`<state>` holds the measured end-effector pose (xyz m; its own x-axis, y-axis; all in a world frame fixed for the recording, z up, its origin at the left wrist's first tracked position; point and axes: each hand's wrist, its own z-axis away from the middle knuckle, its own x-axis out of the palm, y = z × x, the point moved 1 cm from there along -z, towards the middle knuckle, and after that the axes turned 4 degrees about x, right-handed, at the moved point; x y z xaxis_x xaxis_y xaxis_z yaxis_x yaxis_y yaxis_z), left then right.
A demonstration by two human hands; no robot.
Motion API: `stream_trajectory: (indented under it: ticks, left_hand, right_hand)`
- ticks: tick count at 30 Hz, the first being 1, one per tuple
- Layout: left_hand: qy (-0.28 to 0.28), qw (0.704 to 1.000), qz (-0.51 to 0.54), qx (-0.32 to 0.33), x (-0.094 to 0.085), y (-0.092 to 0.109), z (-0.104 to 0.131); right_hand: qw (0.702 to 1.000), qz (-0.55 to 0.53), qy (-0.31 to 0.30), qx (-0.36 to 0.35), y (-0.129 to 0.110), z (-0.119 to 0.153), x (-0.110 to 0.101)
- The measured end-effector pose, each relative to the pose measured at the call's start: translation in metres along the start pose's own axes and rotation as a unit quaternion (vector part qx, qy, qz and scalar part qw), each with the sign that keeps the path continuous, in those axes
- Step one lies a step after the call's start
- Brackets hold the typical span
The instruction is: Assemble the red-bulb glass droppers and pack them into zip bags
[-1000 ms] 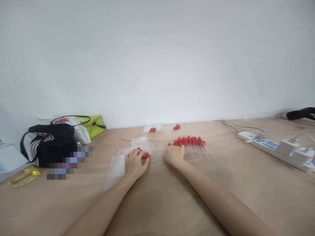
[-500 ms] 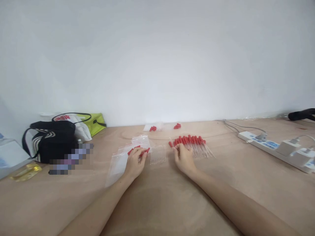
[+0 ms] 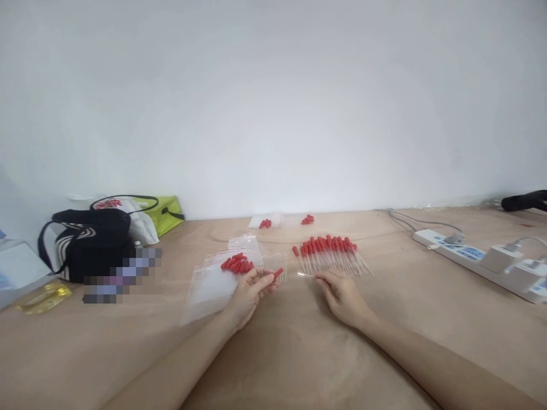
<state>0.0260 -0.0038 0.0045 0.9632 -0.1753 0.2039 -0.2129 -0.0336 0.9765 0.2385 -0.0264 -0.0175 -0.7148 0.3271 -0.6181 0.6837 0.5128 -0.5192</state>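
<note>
Between its thumb and fingers my left hand (image 3: 252, 293) pinches a red rubber bulb (image 3: 278, 273). Opposite it, my right hand (image 3: 342, 293) grips a thin clear glass tube (image 3: 305, 275), one end pointing left at the bulb with a gap between them. Behind my left hand, loose red bulbs (image 3: 236, 262) lie on clear zip bags (image 3: 209, 285). A row of bare glass tubes (image 3: 273, 262) sits in the middle, partly covered by my left hand. Beyond my right hand is a row of red-bulbed droppers (image 3: 329, 247) with their tubes toward me.
Two small groups of red bulbs (image 3: 265, 224) lie near the wall. A white power strip (image 3: 474, 256) with plugged-in adapters is at the right. On the left are a black bag (image 3: 94, 245), a green bag (image 3: 168, 213) and a yellow tape roll (image 3: 45, 299).
My left hand has moved right and nearer from the loose bulbs, bringing one bulb. My right hand has drawn back from the dropper row and now holds a glass tube.
</note>
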Motion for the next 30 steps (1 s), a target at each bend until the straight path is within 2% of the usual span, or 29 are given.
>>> stream_trajectory:
  ticks: [5, 9, 15, 22, 26, 30]
  left_hand:
    - [-0.03, 0.993, -0.107, 0.04, 0.004, -0.009, 0.004]
    - [-0.07, 0.984, -0.146, 0.079, 0.003, -0.015, 0.004]
    - [-0.129, 0.965, -0.205, 0.097, 0.0, -0.022, 0.002]
    - [-0.138, 0.945, -0.253, 0.153, 0.002, -0.018, 0.003]
    - [-0.165, 0.91, -0.321, 0.206, 0.005, -0.008, 0.01]
    - [-0.203, 0.871, -0.383, 0.23, 0.008, 0.0, 0.016]
  right_hand:
    - [0.999, -0.018, -0.028, -0.007, -0.011, 0.003, 0.002]
    - [0.999, -0.034, -0.035, 0.005, -0.014, 0.003, 0.002]
    - [0.997, -0.039, -0.066, -0.003, -0.017, 0.004, 0.004]
    - [0.993, -0.03, -0.109, -0.028, -0.016, 0.003, 0.003]
    - [0.989, -0.031, -0.138, -0.053, -0.012, 0.002, -0.001]
    - [0.981, 0.011, -0.162, -0.105, -0.011, 0.001, -0.006]
